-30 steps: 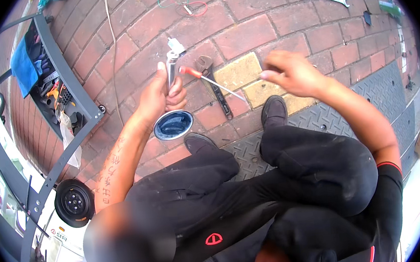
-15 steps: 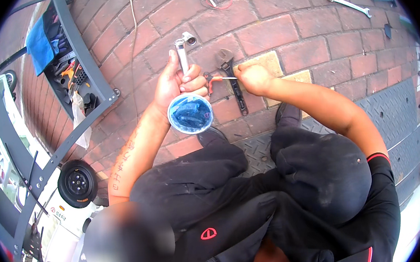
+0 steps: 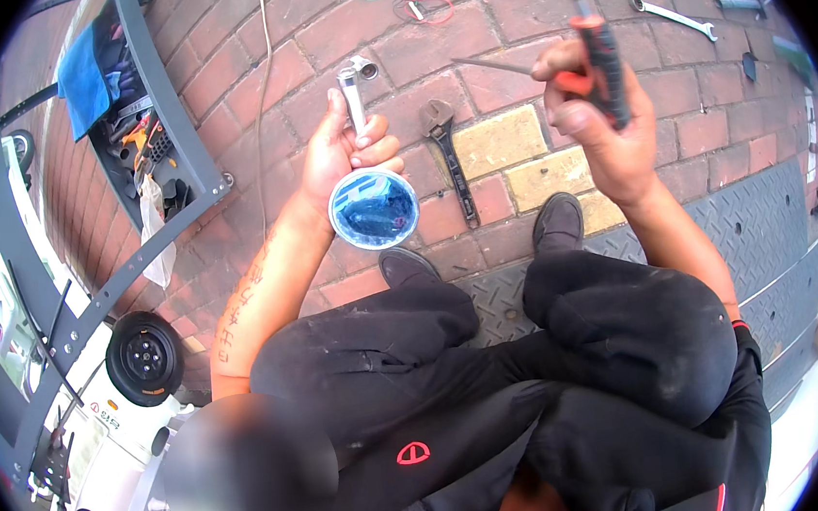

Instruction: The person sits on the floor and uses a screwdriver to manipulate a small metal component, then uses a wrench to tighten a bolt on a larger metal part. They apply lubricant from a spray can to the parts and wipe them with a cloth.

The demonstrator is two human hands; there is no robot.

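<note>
At 2 o'clock from the view's centre, the right hand (image 3: 618,145) was closed around a red-and-black handle (image 3: 605,73); a thin dark rod (image 3: 495,65) projected from its fingers toward 10 o'clock. Motion blur hid whether handle and rod formed one tool or two. Half a second earlier, this hand was low beside the adjustable wrench (image 3: 450,159), with the orange-red grip lying toward the left hand (image 3: 338,164). It had since moved up and away toward 2 o'clock, leaving the wrench alone on the brick paving (image 3: 312,30) at 1 o'clock.

At 11 o'clock, the left hand remained clenched on a chrome tube (image 3: 353,105)—a round blue-faced piece (image 3: 374,215) sat below the fist, and a metal socket (image 3: 366,68) showed beside the tube's upper end. Effect: both hands were occupied—the right hand's load well apart from the left's.
</note>
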